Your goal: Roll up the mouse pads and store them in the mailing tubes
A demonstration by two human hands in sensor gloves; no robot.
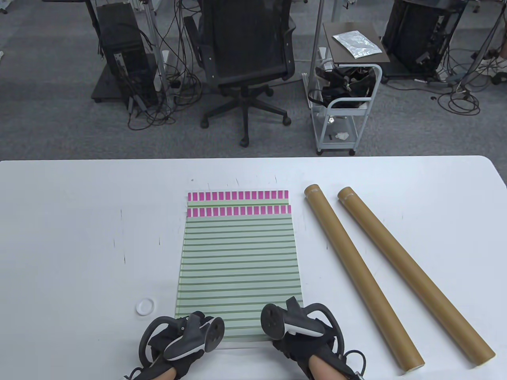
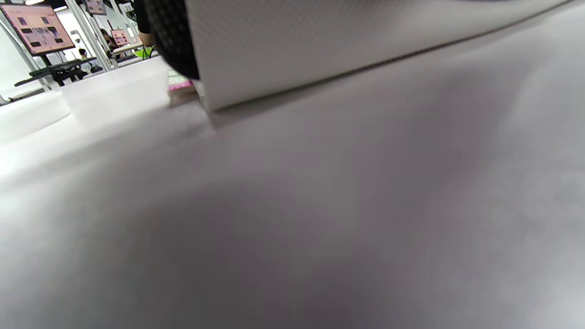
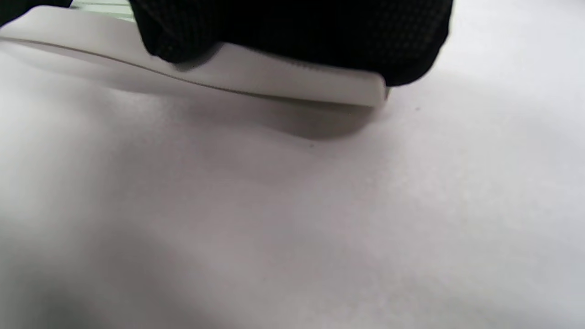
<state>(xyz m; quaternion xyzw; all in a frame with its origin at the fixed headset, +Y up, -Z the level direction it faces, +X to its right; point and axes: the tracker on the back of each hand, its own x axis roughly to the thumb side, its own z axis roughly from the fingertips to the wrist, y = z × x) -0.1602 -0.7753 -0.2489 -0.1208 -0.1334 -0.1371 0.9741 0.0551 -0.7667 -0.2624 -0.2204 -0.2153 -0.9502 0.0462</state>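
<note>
Two green striped mouse pads with pink bands at the far end lie stacked in the middle of the table; the top pad (image 1: 239,273) sits a little nearer than the lower one (image 1: 237,196). My left hand (image 1: 190,330) and right hand (image 1: 295,328) grip the top pad's near edge at its two corners. In the right wrist view my gloved fingers (image 3: 292,32) lie over the pad's edge (image 3: 283,84), which is raised off the table. The left wrist view shows the pad's white underside (image 2: 320,41) lifted beside a gloved finger (image 2: 171,36). Two brown mailing tubes (image 1: 358,273) (image 1: 412,271) lie to the right.
A small white tube cap (image 1: 145,306) lies left of the pads, near my left hand. The tubes lie slanted, open ends toward the near right. The white table (image 1: 79,237) ends at its far edge in front of an office chair and a cart.
</note>
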